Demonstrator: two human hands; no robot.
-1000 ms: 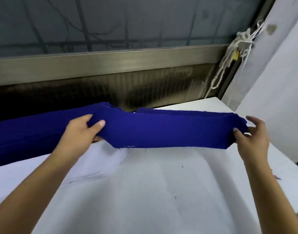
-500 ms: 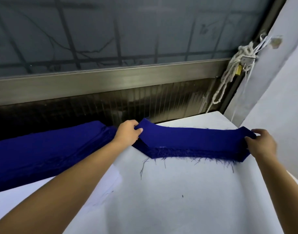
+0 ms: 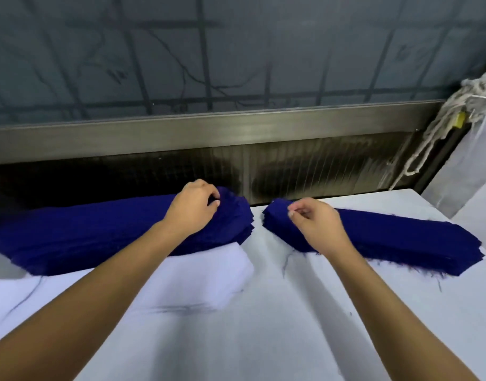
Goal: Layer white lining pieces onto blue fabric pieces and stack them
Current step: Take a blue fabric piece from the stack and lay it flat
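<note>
White tabletop: carries everything;
Left blue stack: thick, far side; soft, limp, fraying; we'd lift single layers by both ends;
Right blue stack: thinner, just beside;
White lining: against the left stack, nearer us;
Left grip: curled, pinching left stack's end;
Right grip: fingertips pinching right stack's end.
</note>
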